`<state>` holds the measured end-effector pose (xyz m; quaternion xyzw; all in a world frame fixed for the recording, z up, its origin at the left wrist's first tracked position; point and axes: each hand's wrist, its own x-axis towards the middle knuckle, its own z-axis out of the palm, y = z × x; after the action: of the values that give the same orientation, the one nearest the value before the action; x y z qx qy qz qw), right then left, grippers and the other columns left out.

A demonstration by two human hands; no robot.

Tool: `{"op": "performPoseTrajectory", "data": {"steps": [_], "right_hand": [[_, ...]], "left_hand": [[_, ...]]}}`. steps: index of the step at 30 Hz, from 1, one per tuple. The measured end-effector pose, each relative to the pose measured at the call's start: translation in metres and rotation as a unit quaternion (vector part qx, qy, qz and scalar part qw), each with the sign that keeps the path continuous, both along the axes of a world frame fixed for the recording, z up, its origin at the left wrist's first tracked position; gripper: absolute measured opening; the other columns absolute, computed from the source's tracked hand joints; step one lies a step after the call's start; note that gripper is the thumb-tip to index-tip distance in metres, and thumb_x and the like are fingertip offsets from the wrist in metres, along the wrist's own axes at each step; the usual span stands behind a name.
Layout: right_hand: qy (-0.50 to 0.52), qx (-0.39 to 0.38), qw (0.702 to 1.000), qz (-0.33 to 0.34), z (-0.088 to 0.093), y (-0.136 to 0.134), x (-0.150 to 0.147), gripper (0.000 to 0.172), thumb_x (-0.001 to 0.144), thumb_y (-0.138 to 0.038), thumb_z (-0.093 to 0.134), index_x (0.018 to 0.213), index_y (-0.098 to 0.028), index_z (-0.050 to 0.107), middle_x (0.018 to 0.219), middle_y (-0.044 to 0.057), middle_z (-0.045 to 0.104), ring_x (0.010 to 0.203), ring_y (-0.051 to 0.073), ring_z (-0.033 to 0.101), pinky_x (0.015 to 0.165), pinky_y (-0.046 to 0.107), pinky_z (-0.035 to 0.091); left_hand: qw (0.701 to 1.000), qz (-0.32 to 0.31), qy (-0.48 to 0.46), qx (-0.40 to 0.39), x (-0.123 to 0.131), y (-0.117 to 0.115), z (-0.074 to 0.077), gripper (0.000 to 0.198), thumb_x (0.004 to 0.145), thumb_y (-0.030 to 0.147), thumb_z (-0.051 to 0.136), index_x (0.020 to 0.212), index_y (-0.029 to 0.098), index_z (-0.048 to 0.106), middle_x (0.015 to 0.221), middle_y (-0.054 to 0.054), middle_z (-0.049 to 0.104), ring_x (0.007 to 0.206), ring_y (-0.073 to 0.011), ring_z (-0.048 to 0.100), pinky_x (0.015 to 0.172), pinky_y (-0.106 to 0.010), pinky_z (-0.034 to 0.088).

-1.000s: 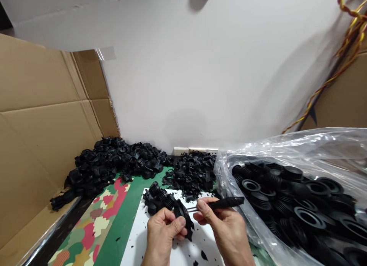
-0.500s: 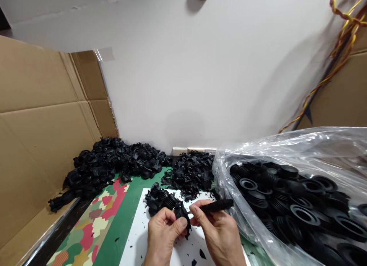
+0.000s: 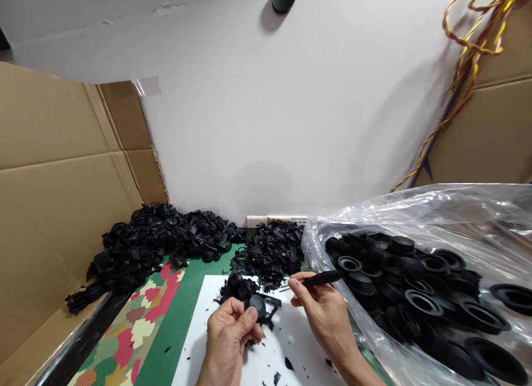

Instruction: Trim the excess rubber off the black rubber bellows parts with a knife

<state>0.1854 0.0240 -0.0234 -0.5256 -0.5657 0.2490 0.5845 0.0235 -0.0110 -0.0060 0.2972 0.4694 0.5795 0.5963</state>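
My left hand [image 3: 233, 330] is closed on a black rubber bellows piece [image 3: 256, 305]. Its round end faces up, and ragged rubber strips stick out on the right side. My right hand [image 3: 322, 308] holds a slim black-handled tool [image 3: 322, 278] like a pen. The thin tip of that tool points left, apart from the rubber piece. Just behind my left hand, several ribbed black pieces [image 3: 236, 286] lie bunched on a white sheet [image 3: 195, 325]. Small black scraps [image 3: 288, 364] are scattered over the sheet.
A large heap of black rubber pieces [image 3: 166, 236] lies at the back left against a cardboard box [image 3: 62, 208]. Black trimmings [image 3: 274, 250] are piled by the wall. On the right, a clear plastic bag [image 3: 320, 236] holds ribbed rubber parts [image 3: 424, 303]. Twisted wires [image 3: 469, 75] hang above.
My right hand has drawn the tool away from the rubber piece, to the right and up. In my left hand the piece is turned so its round end shows. The view has shifted slightly.
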Motion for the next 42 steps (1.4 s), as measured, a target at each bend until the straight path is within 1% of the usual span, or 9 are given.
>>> {"op": "performPoseTrajectory", "data": {"steps": [10,14,18,24,26,28,31,34,42], "right_hand": [[0.066,-0.047,0.990,0.118,0.013,-0.018,-0.015,0.031,0.088,-0.046,0.045,0.075,-0.019,0.057,0.069,0.002,0.058,0.064,0.018,0.055,0.060,0.028,0.045],[0.050,-0.045,0.989,0.132,0.005,-0.023,-0.035,0.022,0.083,-0.039,0.053,0.083,-0.019,0.061,0.078,0.005,0.066,0.071,0.021,0.061,0.065,0.029,0.047],[0.073,-0.044,0.990,0.114,-0.005,-0.026,-0.053,0.011,0.079,-0.030,0.055,0.076,-0.020,0.058,0.064,0.001,0.064,0.056,0.018,0.059,0.053,0.025,0.046],[0.063,-0.042,0.996,0.042,0.005,-0.015,-0.033,0.020,0.079,-0.033,0.054,0.066,-0.019,0.059,0.056,0.001,0.059,0.053,0.018,0.053,0.049,0.025,0.042],[0.057,-0.041,0.995,0.070,0.014,-0.013,-0.024,0.021,0.078,-0.033,0.055,0.062,-0.019,0.057,0.053,-0.001,0.053,0.050,0.016,0.048,0.047,0.024,0.039],[0.045,-0.035,0.989,0.139,0.021,-0.014,-0.019,0.022,0.078,-0.032,0.055,0.060,-0.019,0.055,0.054,-0.002,0.051,0.052,0.015,0.046,0.048,0.024,0.037],[0.033,-0.028,0.976,0.213,0.024,-0.016,-0.020,0.023,0.078,-0.030,0.054,0.058,-0.019,0.053,0.059,-0.002,0.051,0.056,0.015,0.046,0.052,0.024,0.037],[0.059,-0.056,0.975,0.208,0.020,-0.015,-0.023,0.020,0.076,-0.030,0.054,0.060,-0.019,0.054,0.059,-0.002,0.052,0.058,0.015,0.048,0.054,0.025,0.038],[0.122,-0.132,0.965,0.190,0.021,-0.016,-0.025,0.021,0.068,-0.034,0.064,0.077,-0.016,0.069,0.073,0.005,0.068,0.072,0.023,0.061,0.065,0.031,0.047]], "left_hand": [[0.996,0.014,-0.080,-0.035,0.000,0.003,0.002,0.040,0.045,0.035,0.090,0.053,0.016,0.055,0.043,0.003,0.059,0.044,-0.0086,0.053,0.045,-0.017,0.042],[0.992,0.027,-0.113,-0.041,0.000,0.003,0.004,0.040,0.040,0.032,0.092,0.055,0.014,0.059,0.047,0.004,0.059,0.044,-0.0076,0.053,0.043,-0.017,0.044],[0.992,0.009,-0.121,-0.024,0.002,0.003,0.003,0.037,0.044,0.035,0.090,0.058,0.013,0.063,0.049,0.001,0.062,0.043,-0.0076,0.052,0.043,-0.016,0.043],[0.991,-0.013,0.134,0.027,-0.005,0.001,0.009,0.034,0.065,0.045,0.075,0.058,0.012,0.068,0.038,-0.001,0.057,0.035,-0.0086,0.043,0.037,-0.018,0.034],[0.967,0.022,0.239,0.088,-0.010,0.001,0.014,0.026,0.066,0.038,0.076,0.059,0.014,0.071,0.041,0.000,0.056,0.038,-0.0090,0.042,0.039,-0.019,0.034],[0.941,0.025,0.296,0.163,-0.015,0.001,0.020,0.016,0.062,0.026,0.079,0.075,0.018,0.075,0.068,-0.004,0.068,0.048,-0.0112,0.048,0.047,-0.020,0.040],[0.905,-0.091,0.354,0.219,-0.019,0.002,0.026,0.037,0.063,0.016,0.076,0.100,0.024,0.075,0.103,-0.008,0.068,0.061,-0.0148,0.053,0.058,-0.024,0.045],[0.879,-0.173,0.393,0.209,-0.018,0.002,0.027,0.028,0.067,0.013,0.072,0.093,0.022,0.076,0.085,-0.007,0.069,0.063,-0.0170,0.053,0.058,-0.024,0.042],[0.871,-0.137,0.425,0.203,-0.012,-0.002,0.026,0.021,0.072,0.013,0.064,0.088,0.020,0.075,0.078,-0.006,0.066,0.058,-0.0162,0.050,0.054,-0.024,0.039]]}}
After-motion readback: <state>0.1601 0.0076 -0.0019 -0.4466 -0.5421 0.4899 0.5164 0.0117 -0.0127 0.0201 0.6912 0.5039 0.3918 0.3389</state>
